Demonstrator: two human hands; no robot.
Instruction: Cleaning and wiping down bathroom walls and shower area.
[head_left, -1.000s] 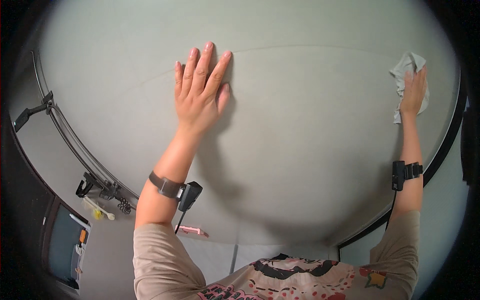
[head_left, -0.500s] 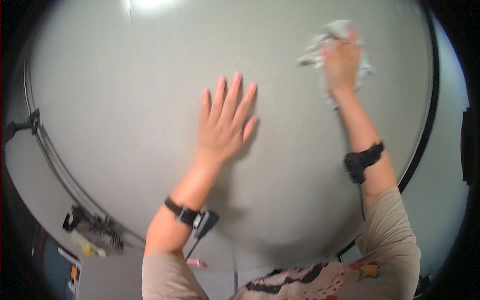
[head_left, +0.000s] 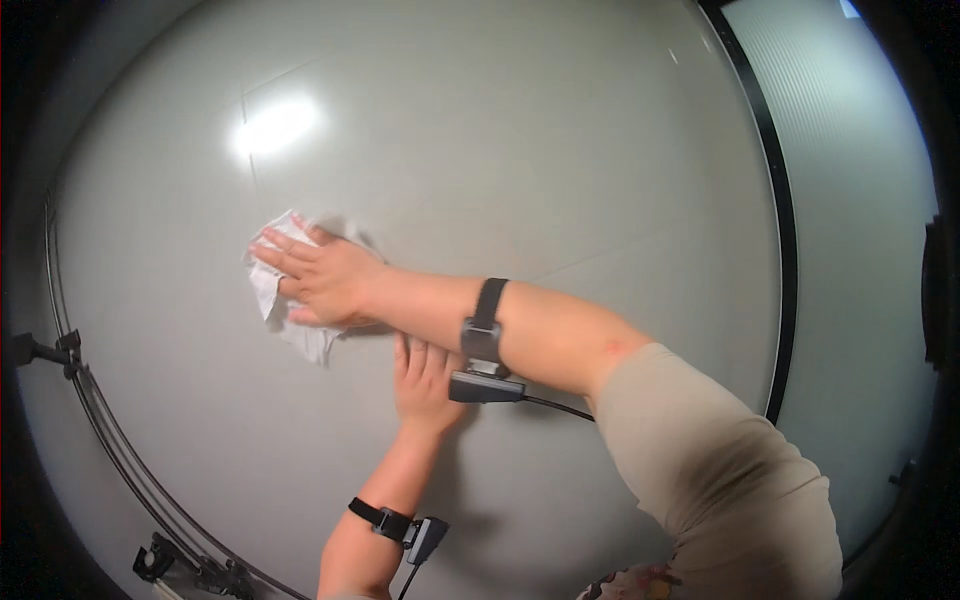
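My right hand (head_left: 335,285) presses a crumpled white cloth (head_left: 265,285) against a large smooth grey surface (head_left: 550,150), left of the middle of the view. Its fingers are spread over the cloth, whose edges stick out around them. Under my right forearm lies my left hand (head_left: 428,385), palm down on the same surface with fingers stretched out. The right forearm and its strapped device (head_left: 487,385) cover part of the left hand, including the thumb side.
A dark edge strip (head_left: 785,240) bounds the surface on the right, with a ribbed pale panel (head_left: 850,150) beyond it. Thin dark rails (head_left: 110,435) with a black clamp (head_left: 68,345) curve along the left. A bright reflection and thin seam lines show on the surface.
My right hand has swept the cloth from the far right over to the left, and its forearm now crosses above my left hand. The whole view has shifted and turned.
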